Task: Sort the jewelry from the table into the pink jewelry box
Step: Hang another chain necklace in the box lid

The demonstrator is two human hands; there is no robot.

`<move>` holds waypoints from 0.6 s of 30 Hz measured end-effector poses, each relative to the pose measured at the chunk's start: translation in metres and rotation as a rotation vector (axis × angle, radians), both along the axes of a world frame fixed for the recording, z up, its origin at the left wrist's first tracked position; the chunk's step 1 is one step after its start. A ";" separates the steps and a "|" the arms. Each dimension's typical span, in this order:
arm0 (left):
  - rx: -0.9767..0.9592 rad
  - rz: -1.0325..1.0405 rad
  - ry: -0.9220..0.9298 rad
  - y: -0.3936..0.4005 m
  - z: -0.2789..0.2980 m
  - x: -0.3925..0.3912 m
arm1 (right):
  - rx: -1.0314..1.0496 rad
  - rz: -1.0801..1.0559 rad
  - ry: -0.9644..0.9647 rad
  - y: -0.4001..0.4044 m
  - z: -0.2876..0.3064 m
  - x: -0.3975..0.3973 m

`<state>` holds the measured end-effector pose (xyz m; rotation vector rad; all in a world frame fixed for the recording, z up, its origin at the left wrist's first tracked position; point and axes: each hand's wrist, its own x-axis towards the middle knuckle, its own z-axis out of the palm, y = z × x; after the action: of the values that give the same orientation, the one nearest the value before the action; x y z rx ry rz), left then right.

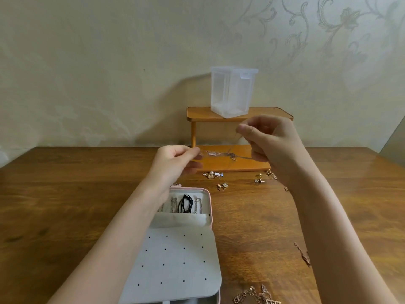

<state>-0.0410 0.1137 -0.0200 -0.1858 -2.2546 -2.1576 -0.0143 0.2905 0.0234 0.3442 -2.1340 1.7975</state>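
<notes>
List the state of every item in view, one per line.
Pink jewelry box: open, necklaces hung inside the lid.
Thin chain: stretched in the air between both hands.
Left hand: pinching the chain.
Right hand: pinching the chain.
Plastic container: lid closed, looks empty.
Earrings: loose on the table.

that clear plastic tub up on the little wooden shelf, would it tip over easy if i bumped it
Probably yes. The clear plastic tub looks empty and thin-walled, so it is likely light. It is taller than its base is wide, which favours tipping. It also stands near the front edge of the wooden shelf, so a bump might send it off toward the table.
</notes>
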 end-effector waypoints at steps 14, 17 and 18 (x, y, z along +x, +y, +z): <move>-0.028 -0.344 0.152 0.014 0.007 0.014 | -0.166 0.416 -0.171 0.002 0.001 0.004; 0.166 -0.438 0.056 0.011 0.009 0.015 | -0.271 0.461 -0.159 0.004 0.003 0.004; 0.219 -0.469 0.026 0.010 0.011 0.015 | -0.300 0.448 -0.156 0.005 0.003 0.003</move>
<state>-0.0257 0.1237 -0.0091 -0.8020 -2.0982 -2.5736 -0.0112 0.2950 0.0265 0.6651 -1.9497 2.4283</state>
